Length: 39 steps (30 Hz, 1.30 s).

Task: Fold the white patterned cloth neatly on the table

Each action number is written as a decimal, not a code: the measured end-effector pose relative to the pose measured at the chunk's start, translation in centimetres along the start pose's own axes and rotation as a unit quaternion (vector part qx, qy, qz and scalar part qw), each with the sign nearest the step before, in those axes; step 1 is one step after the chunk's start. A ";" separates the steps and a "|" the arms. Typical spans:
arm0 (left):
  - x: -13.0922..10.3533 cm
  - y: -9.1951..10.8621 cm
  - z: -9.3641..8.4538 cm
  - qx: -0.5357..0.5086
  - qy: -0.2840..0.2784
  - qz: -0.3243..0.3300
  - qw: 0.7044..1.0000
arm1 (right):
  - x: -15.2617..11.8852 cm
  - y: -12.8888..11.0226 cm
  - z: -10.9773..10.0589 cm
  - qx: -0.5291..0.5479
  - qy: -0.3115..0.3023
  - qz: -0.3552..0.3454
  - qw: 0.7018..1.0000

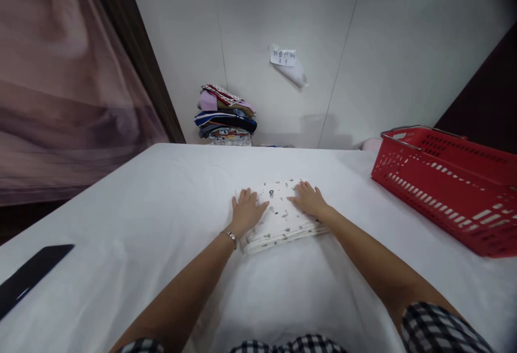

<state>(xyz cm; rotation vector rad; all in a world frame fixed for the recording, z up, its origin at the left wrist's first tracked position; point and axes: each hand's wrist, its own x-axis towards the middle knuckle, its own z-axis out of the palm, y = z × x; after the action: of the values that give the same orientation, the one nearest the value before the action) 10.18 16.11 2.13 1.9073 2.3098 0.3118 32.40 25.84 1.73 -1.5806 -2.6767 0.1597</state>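
Observation:
A folded white cloth [278,214] with small dark and grey prints lies on the white-covered table [169,197] in front of me. Several layers show along its near edge. My left hand [246,213] rests on the cloth's left side, fingers spread and pointing away from me. On the right side of the cloth lies my right hand [309,200], also flat with its fingers apart. Both palms face down, and neither hand grips the fabric. A bracelet [231,237] circles my left wrist.
A red plastic basket [436,202] with a metal handle stands at the table's right. Beyond the far edge is a stack of folded fabrics [226,119] against the wall. A flat black object [30,275] lies at the near left. A pinkish curtain [60,100] hangs on the left.

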 end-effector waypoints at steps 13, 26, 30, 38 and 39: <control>3.3 -1.7 1.9 -0.046 0.015 -0.028 0.998 | 4.0 1.6 1.6 0.077 0.002 -0.010 0.997; -2.2 -4.1 -0.9 -0.310 0.016 -0.174 0.935 | -2.7 6.0 0.3 0.265 0.006 0.159 0.951; -2.4 -3.2 -1.5 -0.436 -0.050 -0.257 0.861 | -4.2 5.4 -0.8 0.273 -0.024 0.196 0.942; -1.5 -2.5 -1.2 -0.375 0.005 -0.234 0.897 | -5.2 5.6 -1.3 0.381 -0.035 0.212 0.899; -1.0 -2.6 -1.4 -0.355 0.025 -0.213 0.910 | -5.4 5.5 -1.0 0.410 -0.022 0.210 0.887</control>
<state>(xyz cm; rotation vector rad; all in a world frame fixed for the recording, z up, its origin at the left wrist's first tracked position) 7.57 14.57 2.85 1.0338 2.1271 0.9815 39.90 23.86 2.34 -1.7519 -1.7852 1.1594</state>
